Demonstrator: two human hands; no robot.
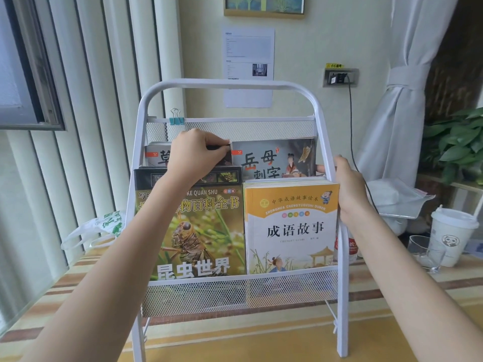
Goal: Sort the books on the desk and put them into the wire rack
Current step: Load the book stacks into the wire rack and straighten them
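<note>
A white wire rack [222, 84] stands on the desk in front of me. Its lower tier holds a green insect book [198, 231] on the left and a stack of yellow-and-white story books [292, 231] on the right. In the upper tier stand a grey book [271, 158] on the right and more books [156, 155] on the left. My left hand [196, 152] pinches the top corner of a dark book between them. My right hand [347, 186] grips the rack's right post, thumb inside by the grey book.
The desk [261, 340] has a striped yellow cloth. At the right stand a paper cup [452, 236] and a glass [424, 253]; a plastic bag [96, 228] lies at the left. A blue binder clip [176, 117] hangs on the rack's top mesh. A cable [351, 131] runs behind.
</note>
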